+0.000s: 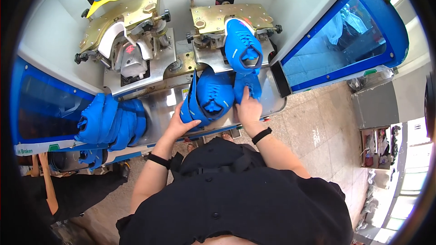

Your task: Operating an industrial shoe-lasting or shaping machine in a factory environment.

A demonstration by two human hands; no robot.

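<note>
My left hand (178,125) is closed on the near left edge of several blue shoe uppers (193,109) standing pressed together, its thumb lying along the lower edge. Beside them a laced blue upper (214,91) faces up, its opening toward me. My right hand (249,109) is at another blue upper (247,80), index finger stretched over its surface; the grip underneath is partly hidden. Just beyond, a blue shoe upper with a white edge (243,47) sits at the right-hand machine station.
The left station has a brass plate (120,22) and a metal mould (132,61). More blue uppers (111,120) are bunched on the metal ledge (156,109) at left. Blue-framed doors (340,41) flank the machine. Another person's arm (49,186) shows at lower left.
</note>
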